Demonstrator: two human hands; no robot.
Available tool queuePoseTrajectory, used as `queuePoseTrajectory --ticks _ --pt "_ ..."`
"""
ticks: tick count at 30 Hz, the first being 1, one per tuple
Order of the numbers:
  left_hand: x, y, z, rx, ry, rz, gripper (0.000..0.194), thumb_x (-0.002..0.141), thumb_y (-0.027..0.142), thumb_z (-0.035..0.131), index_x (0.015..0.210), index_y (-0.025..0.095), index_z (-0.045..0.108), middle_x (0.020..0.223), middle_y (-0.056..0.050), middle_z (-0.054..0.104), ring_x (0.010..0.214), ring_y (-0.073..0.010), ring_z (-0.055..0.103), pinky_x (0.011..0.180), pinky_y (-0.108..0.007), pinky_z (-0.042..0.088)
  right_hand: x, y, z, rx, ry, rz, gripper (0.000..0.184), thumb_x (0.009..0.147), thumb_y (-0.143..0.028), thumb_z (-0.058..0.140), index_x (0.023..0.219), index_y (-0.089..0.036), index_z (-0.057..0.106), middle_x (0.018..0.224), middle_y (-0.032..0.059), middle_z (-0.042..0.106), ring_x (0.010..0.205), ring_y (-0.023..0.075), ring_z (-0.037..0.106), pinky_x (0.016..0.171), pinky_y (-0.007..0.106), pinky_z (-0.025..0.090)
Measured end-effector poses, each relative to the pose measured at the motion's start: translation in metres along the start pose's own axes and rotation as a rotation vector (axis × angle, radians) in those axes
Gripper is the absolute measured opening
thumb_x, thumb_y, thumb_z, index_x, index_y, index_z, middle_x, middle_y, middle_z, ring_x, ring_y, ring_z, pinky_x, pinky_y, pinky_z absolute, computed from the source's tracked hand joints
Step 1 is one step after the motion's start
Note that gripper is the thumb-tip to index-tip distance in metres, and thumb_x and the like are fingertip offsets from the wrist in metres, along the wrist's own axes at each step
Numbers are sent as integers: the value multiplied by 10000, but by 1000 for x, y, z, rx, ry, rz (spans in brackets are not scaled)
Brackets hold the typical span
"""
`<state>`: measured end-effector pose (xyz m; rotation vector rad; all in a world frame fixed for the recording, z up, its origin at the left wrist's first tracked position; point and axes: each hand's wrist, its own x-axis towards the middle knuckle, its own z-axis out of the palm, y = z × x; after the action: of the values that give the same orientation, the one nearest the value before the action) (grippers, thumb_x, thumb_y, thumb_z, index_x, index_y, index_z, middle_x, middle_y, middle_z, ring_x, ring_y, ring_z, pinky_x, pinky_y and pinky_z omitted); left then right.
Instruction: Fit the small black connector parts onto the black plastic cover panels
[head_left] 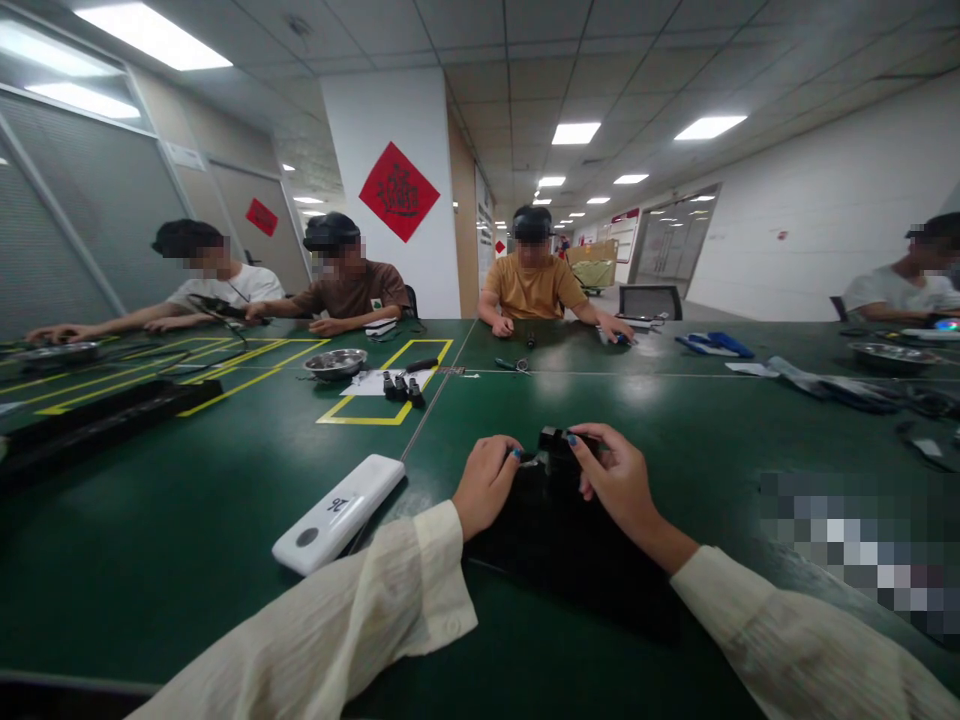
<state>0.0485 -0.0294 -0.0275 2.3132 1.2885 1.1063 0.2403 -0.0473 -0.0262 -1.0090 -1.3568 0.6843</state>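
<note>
Close in front of me, my left hand (489,485) is closed, thumb and fingers pressed together at the left of a dark assembly. What lies between those fingers is hidden. My right hand (621,478) pinches a small black blocky part (555,439) from the right, its thumb on top. Below both hands a flat black sheet-like piece (577,560) rests on the table, its details lost in the dark. A white power bank marked 26 (341,515) lies left of my left hand.
The green table (420,640) bears a metal bowl (335,364), several black cylindrical parts (403,388), pliers (511,365) and a long black tray (112,425). Blue gloves (715,344) lie at the right. People sit opposite, one in a mustard shirt (531,285).
</note>
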Motion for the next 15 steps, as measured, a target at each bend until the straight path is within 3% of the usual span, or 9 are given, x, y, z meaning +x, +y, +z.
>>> queuePoseTrajectory --ticks 5,8,15 --pt "0 -2 2 -19 5 3 255 938 291 306 909 200 542 952 -43 599 974 -197 505 898 -360 408 -3 -1 0 -191 -54 -228 223 817 -405 588 903 -205 635 743 18 603 520 103 546 451 223 444" --pt "0 -4 3 -25 4 7 268 946 304 296 914 199 541 950 -43 596 971 -195 501 899 -358 406 -3 -2 -1 -306 -44 -374 163 844 -347 555 894 -208 625 759 23 580 644 129 556 563 246 455" --pt "1 -2 2 -13 -18 4 275 947 300 301 904 189 549 931 -49 599 948 -199 501 882 -360 405 -2 -3 -2 -402 -163 -505 162 882 -319 508 936 -202 607 786 33 597 714 150 566 660 276 461"
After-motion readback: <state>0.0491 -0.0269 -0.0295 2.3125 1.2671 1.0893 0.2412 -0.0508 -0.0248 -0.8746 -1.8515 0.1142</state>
